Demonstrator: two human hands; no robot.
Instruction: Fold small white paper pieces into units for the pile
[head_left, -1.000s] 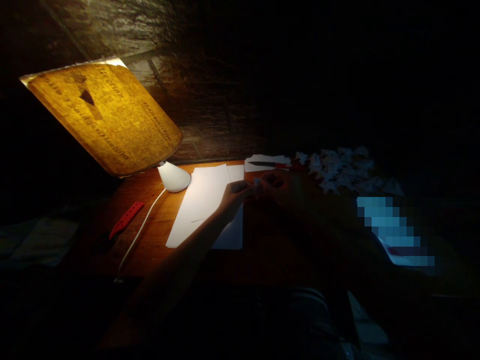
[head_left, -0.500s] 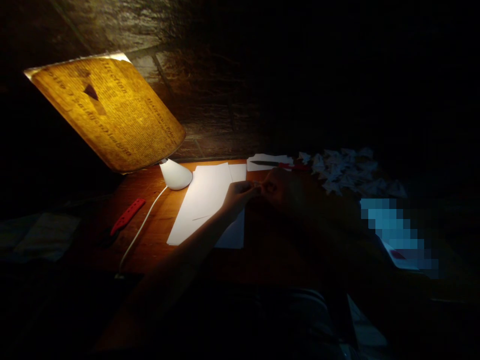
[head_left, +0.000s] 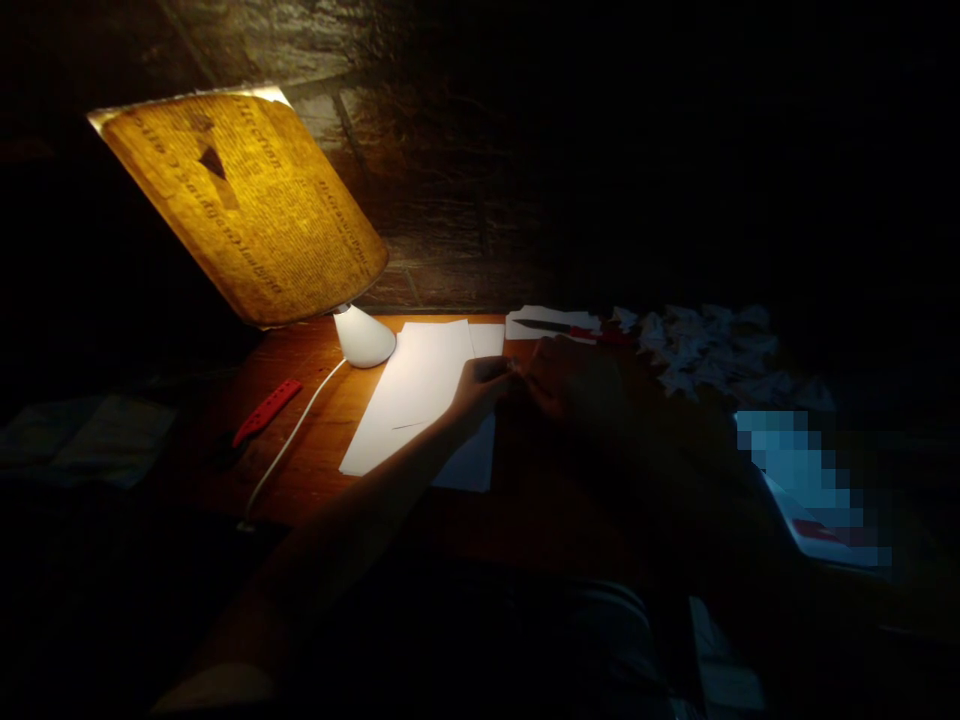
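Observation:
My left hand (head_left: pixel 478 385) is closed in a pinch above the right edge of a stack of white paper sheets (head_left: pixel 424 385). Fingertip to fingertip with it, my right hand (head_left: pixel 564 375) is also curled closed, mostly in shadow. Something small and pale seems to be between the fingertips, too dim and small to name. Just beyond the right hand, a knife (head_left: pixel 546 325) with a dark blade and red handle lies across smaller white paper pieces (head_left: pixel 517 327). Farther right sits a heap of folded white paper pieces (head_left: pixel 705 345).
A lit lamp with a printed shade (head_left: pixel 247 210) and white base (head_left: pixel 365 340) stands at the back left. Its white cord (head_left: pixel 296 435) runs to the front edge. A red-handled tool (head_left: pixel 268 412) lies left of it. A blurred, bluish glowing object (head_left: pixel 799 475) is at right.
The view has shifted slightly, so the lamp and papers appear farther right. Both hands stay together at the fingertips, with the right hand's fingers slightly changed in pose.

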